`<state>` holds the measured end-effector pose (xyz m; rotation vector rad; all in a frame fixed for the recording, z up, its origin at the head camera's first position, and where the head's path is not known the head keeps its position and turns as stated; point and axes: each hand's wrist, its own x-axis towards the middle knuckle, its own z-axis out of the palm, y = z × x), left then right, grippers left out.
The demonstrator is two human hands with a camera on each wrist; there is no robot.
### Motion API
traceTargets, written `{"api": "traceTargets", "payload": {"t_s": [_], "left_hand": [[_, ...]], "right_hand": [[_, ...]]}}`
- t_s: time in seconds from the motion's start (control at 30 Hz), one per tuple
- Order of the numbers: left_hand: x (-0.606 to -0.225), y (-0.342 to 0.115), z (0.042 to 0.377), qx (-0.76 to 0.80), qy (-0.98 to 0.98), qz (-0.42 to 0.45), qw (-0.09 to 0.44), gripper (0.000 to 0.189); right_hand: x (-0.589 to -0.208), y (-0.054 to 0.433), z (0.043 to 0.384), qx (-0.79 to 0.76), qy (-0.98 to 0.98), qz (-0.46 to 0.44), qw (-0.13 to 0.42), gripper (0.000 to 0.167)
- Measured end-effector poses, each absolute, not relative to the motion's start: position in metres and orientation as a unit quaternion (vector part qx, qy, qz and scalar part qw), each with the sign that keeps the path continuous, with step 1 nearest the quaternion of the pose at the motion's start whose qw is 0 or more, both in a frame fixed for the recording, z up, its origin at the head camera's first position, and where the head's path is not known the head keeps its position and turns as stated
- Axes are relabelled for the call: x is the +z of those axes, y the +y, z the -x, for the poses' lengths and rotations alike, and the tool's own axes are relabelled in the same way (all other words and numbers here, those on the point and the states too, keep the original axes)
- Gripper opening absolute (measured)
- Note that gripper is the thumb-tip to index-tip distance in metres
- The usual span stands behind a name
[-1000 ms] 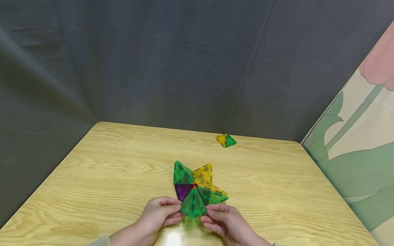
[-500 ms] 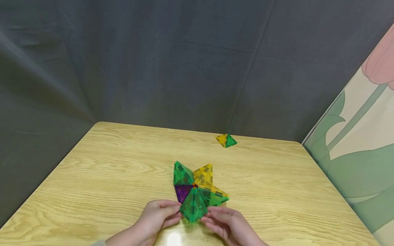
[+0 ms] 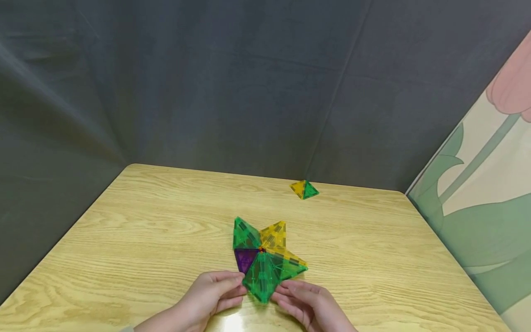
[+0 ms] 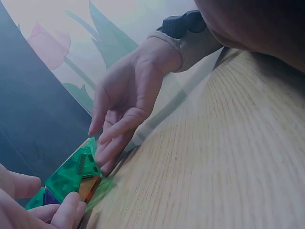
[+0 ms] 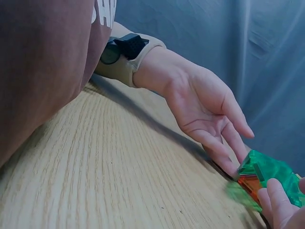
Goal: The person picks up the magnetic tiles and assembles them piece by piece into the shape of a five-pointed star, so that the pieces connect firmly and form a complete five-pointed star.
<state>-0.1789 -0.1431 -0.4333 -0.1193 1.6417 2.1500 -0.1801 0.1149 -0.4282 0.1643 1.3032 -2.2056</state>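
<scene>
A star-like shape of see-through magnetic tiles lies near the table's front. It has a green pointed section [image 3: 262, 279] nearest me, a purple tile [image 3: 245, 259] at its left, and yellow tiles [image 3: 274, 234] at its far right. Another green section [image 3: 245, 234] sits at the far left. My left hand [image 3: 213, 295] is at the near green section's left edge, fingertips touching or very close. My right hand [image 3: 309, 299] is at the opposite edge, fingers loosely extended. Both wrist views show orange tile [image 4: 89, 187] beneath the green; contact there is partly hidden.
A small yellow-and-green tile piece [image 3: 304, 189] lies near the back edge of the wooden table [image 3: 166, 221]. A dark curtain [image 3: 232, 92] hangs behind it. At the right stands a flower-patterned panel [image 3: 477, 203].
The near green section's outer tip has come down and toward me, and the section now meets the green tile at its right. My hands have shifted slightly and their fingers have loosened.
</scene>
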Motion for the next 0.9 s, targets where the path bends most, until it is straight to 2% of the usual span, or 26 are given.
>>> {"api": "traceTargets", "payload": {"t_s": [0.2, 0.3, 0.4, 0.5, 0.6, 0.7, 0.77, 0.9], "left_hand": [[-0.433, -0.147, 0.180, 0.770, 0.597, 0.039, 0.222, 0.047], [-0.432, -0.153, 0.181, 0.765, 0.605, 0.030, 0.219, 0.047], [-0.422, -0.162, 0.186, 0.754, 0.631, 0.034, 0.181, 0.043], [-0.399, -0.177, 0.203, 0.741, 0.657, 0.046, 0.132, 0.039], [-0.373, -0.194, 0.235, 0.730, 0.671, 0.026, 0.126, 0.042], [-0.354, -0.200, 0.277, 0.706, 0.690, -0.017, 0.157, 0.050], [-0.346, -0.194, 0.306, 0.689, 0.704, -0.034, 0.172, 0.054], [-0.337, -0.160, 0.355, 0.674, 0.715, -0.010, 0.182, 0.056]], "right_hand": [[-0.427, 0.118, 0.180, -0.824, 0.483, -0.068, 0.288, 0.051], [-0.428, 0.126, 0.180, -0.815, 0.493, -0.051, 0.299, 0.044], [-0.425, 0.142, 0.182, -0.785, 0.528, -0.016, 0.323, 0.028], [-0.413, 0.167, 0.193, -0.748, 0.578, 0.024, 0.325, 0.023], [-0.395, 0.195, 0.220, -0.728, 0.626, 0.044, 0.276, 0.026], [-0.381, 0.218, 0.262, -0.716, 0.668, 0.030, 0.203, 0.031], [-0.378, 0.226, 0.294, -0.707, 0.687, 0.015, 0.170, 0.040], [-0.379, 0.227, 0.352, -0.696, 0.702, -0.023, 0.147, 0.053]]}}
